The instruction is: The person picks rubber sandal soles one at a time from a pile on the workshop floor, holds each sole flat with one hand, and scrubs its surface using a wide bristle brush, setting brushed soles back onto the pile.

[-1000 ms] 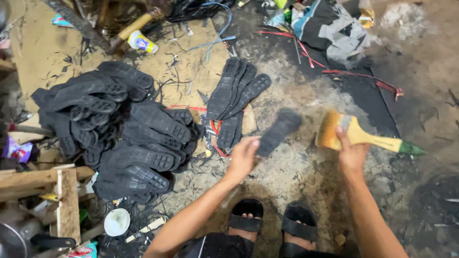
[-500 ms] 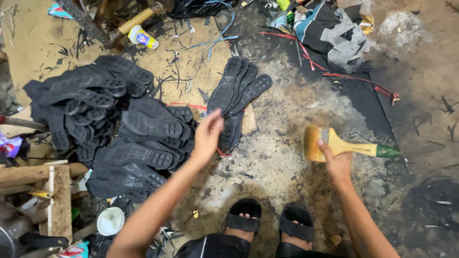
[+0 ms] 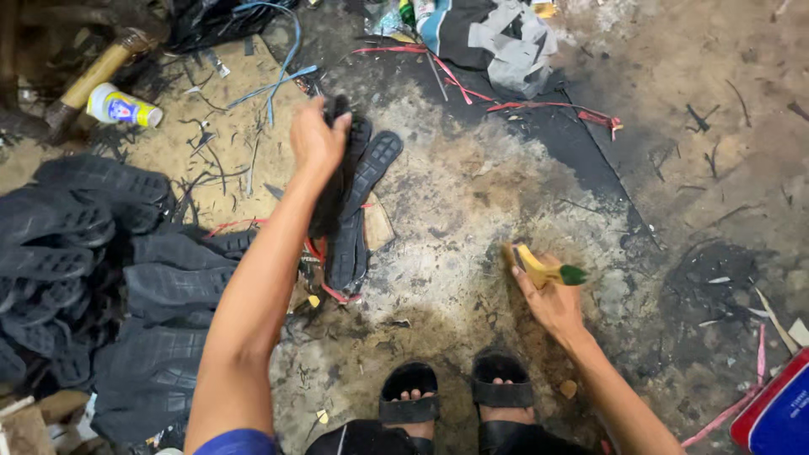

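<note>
While both arms reach out over the stained floor (image 3: pixel 472 211), this is how the hands and things lie:

Left hand (image 3: pixel 316 139): stretched far forward, fingers (image 3: pixel 339 122) curled tight around the top end of a black shoe sole (image 3: pixel 335 168), which hangs down from the grip over the row of soles beneath it.

Right hand (image 3: pixel 552 299): low and close to the feet, fingers clenched on the handle of a paintbrush (image 3: pixel 539 268); the yellow wooden handle ends in a green tip, and the bristle end points towards the floor, though contact cannot be told.

Row of soles (image 3: pixel 362 211): flat, long, rubbery black pieces with ribbed tread, lying side by side just ahead of the left forearm, red strips tangled at their lower ends.

Sole heap (image 3: pixel 93 261): many more dark treaded soles stacked loosely at the left.

Floor: rough, patchy grey and tan, littered with black shavings and scraps.

Sandals (image 3: pixel 455 392): black, open-toed, on both feet at the bottom edge.

Can (image 3: pixel 122 108): small yellow and white cylinder on its side, upper left.

Cloth bundle (image 3: pixel 489 34): grey and blue fabric, crumpled, at the top.
</note>
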